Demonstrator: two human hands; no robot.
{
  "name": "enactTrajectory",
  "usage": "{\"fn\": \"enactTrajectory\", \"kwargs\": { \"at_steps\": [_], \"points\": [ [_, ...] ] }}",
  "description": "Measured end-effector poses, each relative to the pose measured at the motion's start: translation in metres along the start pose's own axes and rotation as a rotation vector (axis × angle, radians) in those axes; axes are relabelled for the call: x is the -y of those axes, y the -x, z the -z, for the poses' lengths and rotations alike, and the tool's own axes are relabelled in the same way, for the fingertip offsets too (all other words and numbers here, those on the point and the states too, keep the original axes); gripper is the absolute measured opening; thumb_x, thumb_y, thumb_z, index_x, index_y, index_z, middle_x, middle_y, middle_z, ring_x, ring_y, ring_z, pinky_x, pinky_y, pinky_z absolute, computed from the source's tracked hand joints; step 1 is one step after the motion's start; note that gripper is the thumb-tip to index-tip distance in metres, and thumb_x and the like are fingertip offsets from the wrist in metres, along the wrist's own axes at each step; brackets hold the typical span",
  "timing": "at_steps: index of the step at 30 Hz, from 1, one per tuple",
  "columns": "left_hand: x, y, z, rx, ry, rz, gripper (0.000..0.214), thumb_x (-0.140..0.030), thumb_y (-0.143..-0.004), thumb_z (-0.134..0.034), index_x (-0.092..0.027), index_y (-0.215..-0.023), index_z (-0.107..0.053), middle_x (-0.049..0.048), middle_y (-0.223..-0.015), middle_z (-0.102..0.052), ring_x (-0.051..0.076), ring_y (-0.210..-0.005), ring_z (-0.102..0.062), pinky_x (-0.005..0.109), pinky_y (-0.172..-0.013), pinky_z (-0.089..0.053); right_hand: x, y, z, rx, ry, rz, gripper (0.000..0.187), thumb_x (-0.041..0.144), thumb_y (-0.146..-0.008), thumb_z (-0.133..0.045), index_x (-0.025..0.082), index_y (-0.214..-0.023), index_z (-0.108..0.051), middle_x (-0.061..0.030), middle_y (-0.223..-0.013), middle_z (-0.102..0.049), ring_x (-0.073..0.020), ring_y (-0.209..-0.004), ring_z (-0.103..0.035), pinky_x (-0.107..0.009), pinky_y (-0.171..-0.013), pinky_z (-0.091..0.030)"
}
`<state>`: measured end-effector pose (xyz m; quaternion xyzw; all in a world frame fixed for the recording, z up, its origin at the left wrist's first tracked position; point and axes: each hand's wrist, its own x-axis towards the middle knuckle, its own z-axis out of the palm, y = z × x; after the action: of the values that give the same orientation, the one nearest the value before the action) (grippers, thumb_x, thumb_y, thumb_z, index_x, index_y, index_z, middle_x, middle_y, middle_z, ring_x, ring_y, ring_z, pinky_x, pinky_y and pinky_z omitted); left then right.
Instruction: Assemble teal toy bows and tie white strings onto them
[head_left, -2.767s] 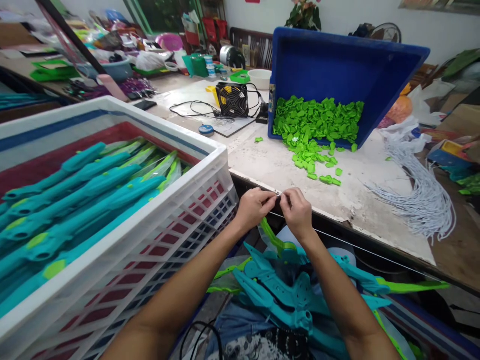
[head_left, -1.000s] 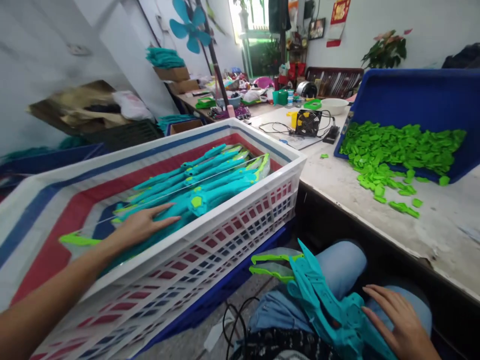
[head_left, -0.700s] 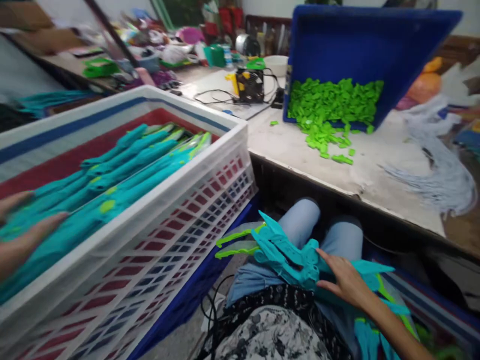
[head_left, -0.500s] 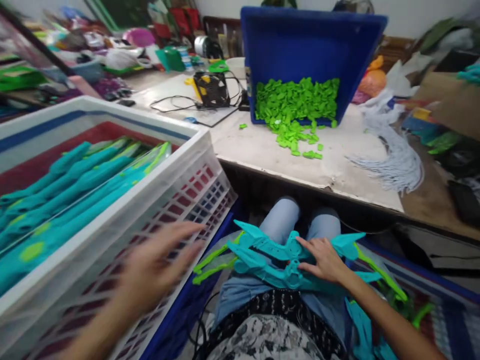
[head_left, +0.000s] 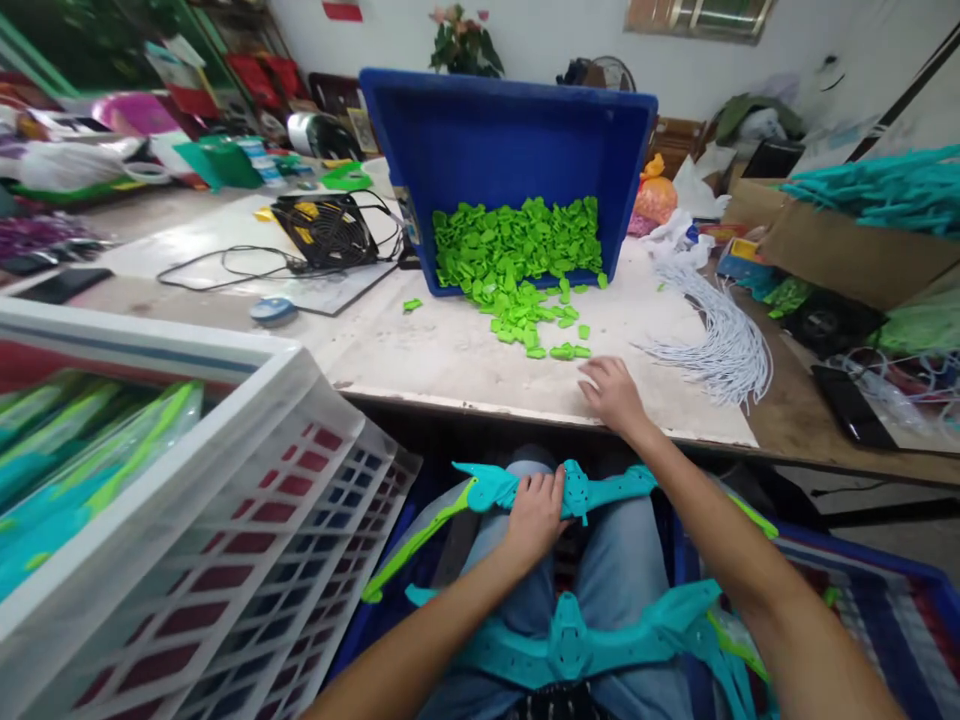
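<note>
My left hand [head_left: 536, 512] is wrapped round the teal middle of a toy bow [head_left: 604, 490], which lies across my knees. The bow has lime green limb tips, its left one pointing down and left. A second teal toy bow [head_left: 570, 640] rests on my lap, closer to my body. My right hand [head_left: 615, 395] is over the table's front edge, fingers stretched out and nothing visible in them. Just beyond its fingertips lie a few small lime green plastic pieces [head_left: 566, 351], spilled from a heap [head_left: 517, 245] in a tipped blue bin [head_left: 502, 130].
At left stands a white plastic crate [head_left: 300, 420] with bagged teal and green bows [head_left: 97, 470]. A bundle of white cords [head_left: 720, 345] lies on the table right of the bin. A black fan [head_left: 326, 230] and a box of teal parts [head_left: 855, 240] are further off.
My left hand has come from beside the crate onto the farther bow. My right hand has left the bows and moved up to the table. The two bows are now apart; the view has shifted right.
</note>
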<state>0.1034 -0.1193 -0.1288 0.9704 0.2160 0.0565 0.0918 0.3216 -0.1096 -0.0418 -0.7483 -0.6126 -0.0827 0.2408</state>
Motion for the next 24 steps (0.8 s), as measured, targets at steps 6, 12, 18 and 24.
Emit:
{"fn": "enactTrajectory", "kwargs": {
  "at_steps": [6, 12, 18, 24],
  "points": [
    [0.000, 0.015, -0.003, -0.131, 0.085, -0.004, 0.076, -0.033, -0.077, -0.068, -0.008, -0.142, -0.036, 0.0215, -0.128, -0.055, 0.038, -0.118, -0.052, 0.054, -0.099, -0.042, -0.003, -0.069, -0.033, 0.195, 0.121, -0.084, 0.023, 0.022, -0.091, -0.054, 0.015, -0.108, -0.067, -0.0135, -0.117, -0.063, -0.0297, -0.107, -0.047, -0.043, -0.089, -0.039],
    [0.004, 0.078, -0.005, -0.224, 0.305, -0.168, 0.045, -0.021, -0.084, -0.054, -0.017, -0.129, -0.052, 0.0177, -0.140, -0.047, 0.035, -0.136, -0.037, 0.052, -0.103, -0.046, -0.015, -0.015, -0.026, 0.121, 0.017, 0.041, 0.021, 0.022, -0.088, -0.056, 0.018, -0.105, -0.069, -0.0114, -0.115, -0.064, -0.0263, -0.106, -0.051, -0.040, -0.089, -0.042],
    [0.009, 0.071, 0.018, -0.239, 0.480, -0.123, 0.029, -0.024, -0.089, -0.052, -0.018, -0.116, -0.060, 0.0168, -0.123, -0.060, 0.030, -0.117, -0.056, 0.044, -0.092, -0.054, -0.017, -0.003, -0.012, -0.062, -0.151, -0.090, 0.021, 0.025, -0.086, -0.058, 0.018, -0.099, -0.073, -0.0112, -0.106, -0.066, -0.0253, -0.102, -0.055, -0.040, -0.091, -0.044],
    [0.022, 0.019, 0.035, -0.297, 0.531, -0.004, 0.030, -0.028, -0.092, -0.049, -0.020, -0.120, -0.057, 0.0130, -0.114, -0.062, 0.026, -0.108, -0.060, 0.040, -0.091, -0.053, -0.025, 0.033, 0.016, -0.096, -0.226, -0.341, 0.031, 0.031, -0.088, -0.054, 0.018, -0.113, -0.068, -0.0048, -0.085, -0.070, -0.0197, -0.078, -0.061, -0.032, -0.075, -0.046]
  ]
}}
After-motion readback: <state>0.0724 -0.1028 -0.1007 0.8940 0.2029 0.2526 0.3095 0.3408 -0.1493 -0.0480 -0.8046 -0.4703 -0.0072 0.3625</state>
